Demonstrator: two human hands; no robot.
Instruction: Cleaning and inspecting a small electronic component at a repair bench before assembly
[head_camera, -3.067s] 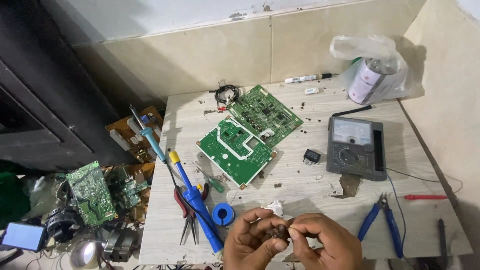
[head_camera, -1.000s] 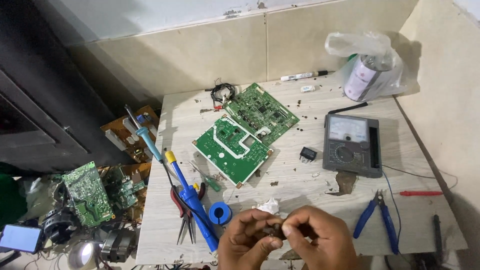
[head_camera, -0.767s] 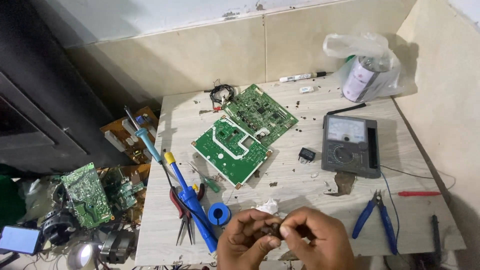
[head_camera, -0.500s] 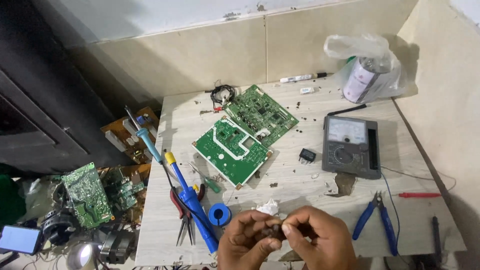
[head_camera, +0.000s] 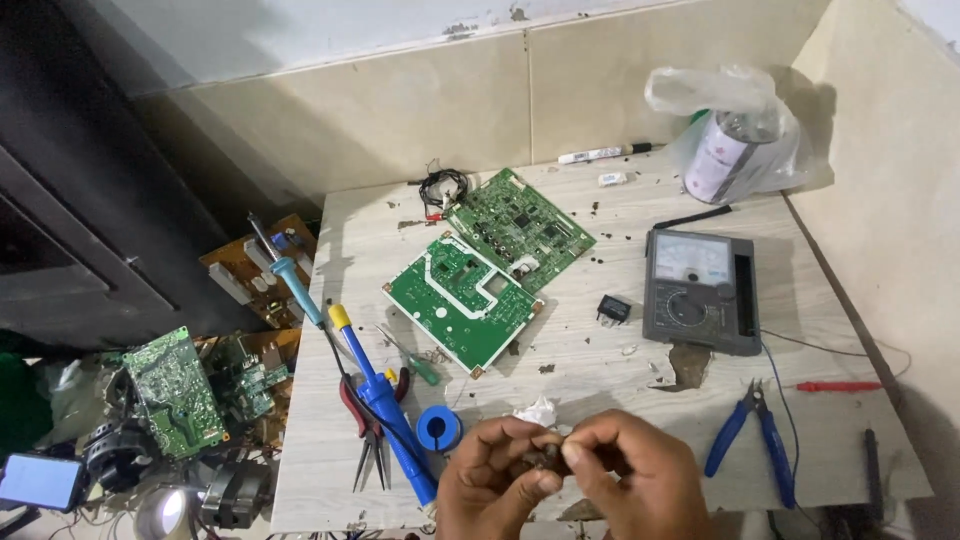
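2 hands pinched a tiny part at the near edge of the desk.

The left hand (head_camera: 495, 480) and right hand (head_camera: 630, 470) met, both with a tight grip on 1 small dark part (head_camera: 548, 458), too small to name. A white paper scrap (head_camera: 535, 412) lay just behind, blue solder roll (head_camera: 438, 428) nearby left.

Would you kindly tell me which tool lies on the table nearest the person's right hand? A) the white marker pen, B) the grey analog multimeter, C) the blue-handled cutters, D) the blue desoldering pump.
C: the blue-handled cutters lie just beside the right hand at the table's near edge, while the multimeter sits farther back.
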